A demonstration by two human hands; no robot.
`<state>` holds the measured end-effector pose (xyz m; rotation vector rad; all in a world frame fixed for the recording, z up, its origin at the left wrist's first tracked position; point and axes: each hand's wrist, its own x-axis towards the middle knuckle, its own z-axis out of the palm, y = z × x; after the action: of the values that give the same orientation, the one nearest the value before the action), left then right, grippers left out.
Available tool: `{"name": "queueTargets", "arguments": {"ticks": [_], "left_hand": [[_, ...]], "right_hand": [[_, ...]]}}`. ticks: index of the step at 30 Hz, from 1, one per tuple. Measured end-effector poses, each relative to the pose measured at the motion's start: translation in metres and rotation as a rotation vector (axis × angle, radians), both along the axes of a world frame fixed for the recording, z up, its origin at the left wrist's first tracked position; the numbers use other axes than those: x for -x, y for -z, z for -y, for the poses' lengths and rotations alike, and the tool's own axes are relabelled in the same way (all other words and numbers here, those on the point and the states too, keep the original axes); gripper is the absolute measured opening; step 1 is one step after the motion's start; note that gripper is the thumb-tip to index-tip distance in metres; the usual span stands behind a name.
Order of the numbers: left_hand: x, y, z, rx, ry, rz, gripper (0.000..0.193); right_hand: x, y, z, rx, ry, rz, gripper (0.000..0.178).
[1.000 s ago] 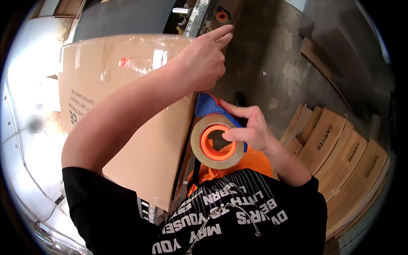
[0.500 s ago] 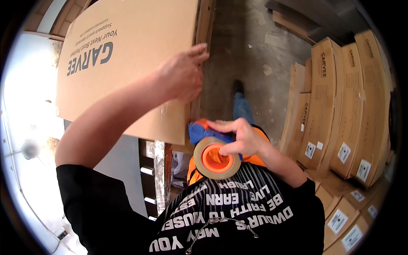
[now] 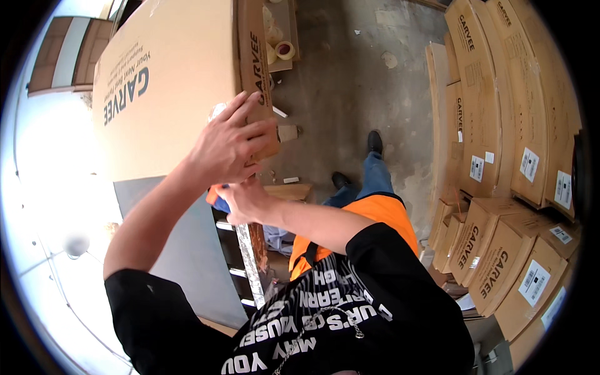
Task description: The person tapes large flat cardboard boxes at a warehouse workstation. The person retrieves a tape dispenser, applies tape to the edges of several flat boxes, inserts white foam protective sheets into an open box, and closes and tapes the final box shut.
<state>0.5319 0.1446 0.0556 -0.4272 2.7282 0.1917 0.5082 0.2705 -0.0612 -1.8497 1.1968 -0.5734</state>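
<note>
Brown rectangular cardboard box (image 3: 169,94): press down steadily with spread left hand (image 3: 230,147); with right hand (image 3: 247,200) clamped on blue-and-orange tape dispenser (image 3: 219,201), pull evenly.

Free floor (image 3: 337,106) lies between the big carton (image 3: 178,94) and upright boxes (image 3: 480,119).

Warehouse or packing area you're in, by the look of it. Tall brown cartons (image 3: 478,119) with white labels (image 3: 529,164) stand lined up on your right, smaller cartons (image 3: 503,265) near them. Bare, stained concrete floor (image 3: 340,94), few scraps on it. On your left, grey-topped bench (image 3: 178,250) carries a big printed carton (image 3: 172,56); packing tape rolls (image 3: 285,57) sit just beside that.
</note>
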Motion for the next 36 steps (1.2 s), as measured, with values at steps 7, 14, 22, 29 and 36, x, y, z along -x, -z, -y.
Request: {"name": "queueTargets", "arguments": {"ticks": [7,14,22,29,36], "left_hand": [[-0.054,0.042,-0.019,0.129,-0.222,-0.481,0.122],[-0.050,0.047,-0.020,0.160,-0.174,-0.553,0.118],[-0.050,0.037,-0.028,0.198,-0.149,-0.465,0.087],[-0.043,0.031,-0.037,0.228,-0.166,-0.342,0.080],[-0.040,0.029,-0.044,0.221,-0.209,-0.365,0.076]], "right_hand": [[0.161,0.066,-0.043,-0.798,0.282,0.990,0.074],[0.213,0.012,0.080,-0.673,0.190,0.826,0.070],[0.093,0.053,-0.054,-0.237,0.111,0.561,0.055],[0.051,-0.006,-0.029,0.002,-0.174,-0.178,0.036],[0.179,0.024,-0.017,-0.829,-0.038,0.569,0.053]]}}
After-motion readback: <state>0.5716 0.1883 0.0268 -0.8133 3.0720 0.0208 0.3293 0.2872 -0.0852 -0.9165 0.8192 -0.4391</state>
